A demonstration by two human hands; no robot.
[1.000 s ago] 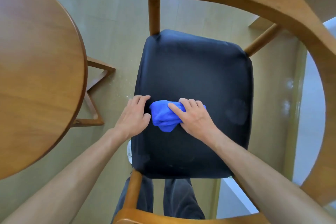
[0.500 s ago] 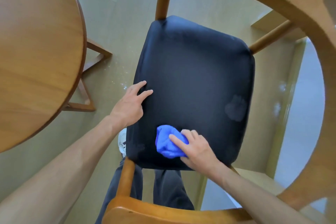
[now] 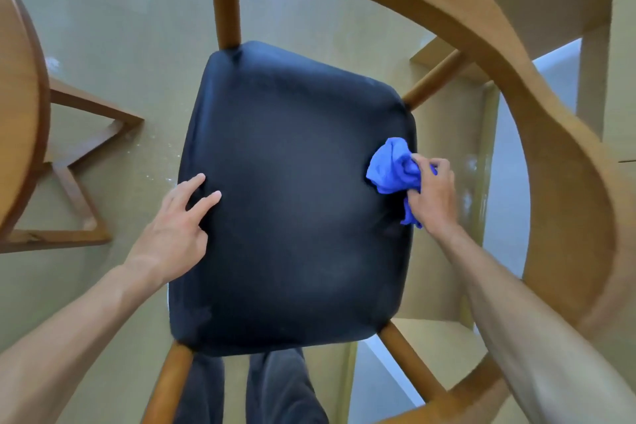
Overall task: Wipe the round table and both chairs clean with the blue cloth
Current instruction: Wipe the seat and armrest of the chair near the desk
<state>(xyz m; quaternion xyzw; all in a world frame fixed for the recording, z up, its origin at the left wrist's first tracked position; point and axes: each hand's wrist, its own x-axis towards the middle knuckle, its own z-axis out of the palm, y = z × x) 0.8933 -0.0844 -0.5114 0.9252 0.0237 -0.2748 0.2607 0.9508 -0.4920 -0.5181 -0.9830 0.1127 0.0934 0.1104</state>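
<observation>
- A wooden chair [image 3: 537,134] with a black padded seat [image 3: 292,203] is seen from above; its curved back rail arcs round the right side of the view.
- The blue cloth [image 3: 392,169] is bunched up and held against the right edge of the seat, partly hanging over the side.
- The cloth is gripped by the right hand [image 3: 432,193], whose fingers are curled round it.
- The left hand [image 3: 175,227] is laid flat on the left edge of the seat, with its fingers straight and slightly spread; nothing is held in it.
- The round table [image 3: 20,120] is seen at the far left, just beside the chair, with its wooden base [image 3: 79,189] on the floor.
- Dark trouser legs [image 3: 275,389] are visible below the seat's near edge.
</observation>
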